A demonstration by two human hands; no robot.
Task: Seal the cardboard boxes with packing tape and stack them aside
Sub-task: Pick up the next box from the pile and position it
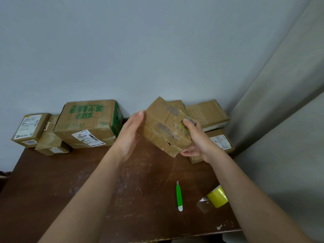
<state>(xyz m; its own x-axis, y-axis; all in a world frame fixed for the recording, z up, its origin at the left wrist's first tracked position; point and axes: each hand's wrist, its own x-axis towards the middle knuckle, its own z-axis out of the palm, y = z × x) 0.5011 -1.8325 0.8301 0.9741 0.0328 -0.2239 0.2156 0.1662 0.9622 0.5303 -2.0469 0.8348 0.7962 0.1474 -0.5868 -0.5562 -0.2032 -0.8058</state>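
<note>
A small, worn brown cardboard box (167, 126), its faces creased, scuffed with grey print and glossy with strips of clear tape, is held tilted in the air above the far middle of a scratched dark brown wooden counter (87, 186); a small tear shows near its lower corner. The left hand (130, 133) lies flat against the box's left side with fingers straight, while the right hand (196, 139) grips the right side, thumb curled over the top face and fingers wrapped beneath. Along the wall behind stand a large brown carton with green lettering (89, 123), two smaller labelled cartons (30, 129) to its left at the counter's far left corner, and a stack of flat brown boxes (208, 114) on the right. Bare counter lies open below the arms; a green-handled utility knife (179, 196) and a yellow roll of packing tape (217, 197) rest near the front right edge, the roll just beside the right forearm
</note>
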